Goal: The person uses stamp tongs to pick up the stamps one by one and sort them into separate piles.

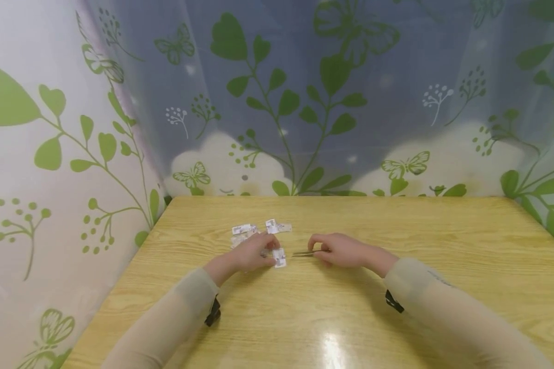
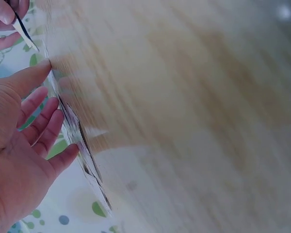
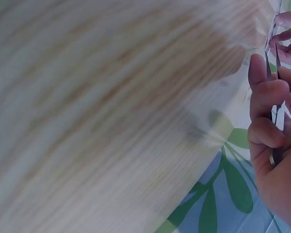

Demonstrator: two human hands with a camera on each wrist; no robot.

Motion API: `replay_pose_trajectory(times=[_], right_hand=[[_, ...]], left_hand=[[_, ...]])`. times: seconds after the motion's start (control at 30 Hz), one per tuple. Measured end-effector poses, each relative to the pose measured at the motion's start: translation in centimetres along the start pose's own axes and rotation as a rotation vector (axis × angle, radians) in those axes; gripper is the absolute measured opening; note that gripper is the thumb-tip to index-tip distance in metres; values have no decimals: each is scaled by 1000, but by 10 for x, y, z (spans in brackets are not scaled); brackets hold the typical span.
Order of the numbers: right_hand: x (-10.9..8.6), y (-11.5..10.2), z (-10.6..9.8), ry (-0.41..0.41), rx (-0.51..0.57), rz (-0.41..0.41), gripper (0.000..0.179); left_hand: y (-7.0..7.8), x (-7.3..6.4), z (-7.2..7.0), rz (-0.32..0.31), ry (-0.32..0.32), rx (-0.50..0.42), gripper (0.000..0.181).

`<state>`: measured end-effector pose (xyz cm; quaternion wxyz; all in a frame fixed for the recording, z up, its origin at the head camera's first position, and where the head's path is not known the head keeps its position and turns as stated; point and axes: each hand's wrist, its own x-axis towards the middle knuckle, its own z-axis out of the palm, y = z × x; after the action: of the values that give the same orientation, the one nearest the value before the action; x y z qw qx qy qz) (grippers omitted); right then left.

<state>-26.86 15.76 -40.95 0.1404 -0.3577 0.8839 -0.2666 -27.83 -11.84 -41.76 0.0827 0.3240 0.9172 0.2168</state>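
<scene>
Nearest printed piece [image 1: 279,258] lies flat on the counter [image 1: 268,323], right at your left thumb tip: thin, rectangular, paper-like, whitish with small dark and violet print. Your left hand [image 1: 251,253] arches over it, fingers apart and loosely bent, clamped on nothing; can't tell which tips press the piece. More thin pieces [image 1: 241,229] sit beyond that hand, partly overlapping, partly hidden by it; edge-on in the left wrist view, some edges lift slightly off the wood. Another pair [image 1: 277,226] lies behind your fingertips, one white, one tan-grey. Your right hand [image 1: 343,250] has fingers clamped on slim metal tweezers [image 1: 303,253], tapered tips slightly apart, aimed at the nearest piece with a gap between. Counter is yellowish wood grain, smooth, with a glare patch near you. Your sleeves [image 1: 163,320] are pale beige fabric, black clips [image 1: 214,311] under the cuffs. Hanging cloth [image 1: 277,143] behind: blue-grey and white, green leaf and butterfly print.
</scene>
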Motion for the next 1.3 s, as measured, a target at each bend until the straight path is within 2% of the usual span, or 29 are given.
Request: replay_pose_trajectory(times=[0.27,0.53,0.67,0.87,1.03,1.3], right_hand=[[10,-4,3,-17,5,6,14],[20,-6,9,-21,81,32,13],[24,-7,11,-22,113,28,13],[24,-8,13,15,36,-13,15],[20,-11,10,38,-10,-40,16],[2,-8,-11,65,-46,-36,16]], left_hand=[[-2,1,2,-4,7,15,28],[-2,0,2,-17,26,-17,32],[-3,0,2,0,29,3,29],[-1,1,1,23,18,25,27],[0,3,0,16,22,19,26],[0,3,-7,22,-25,-20,20]])
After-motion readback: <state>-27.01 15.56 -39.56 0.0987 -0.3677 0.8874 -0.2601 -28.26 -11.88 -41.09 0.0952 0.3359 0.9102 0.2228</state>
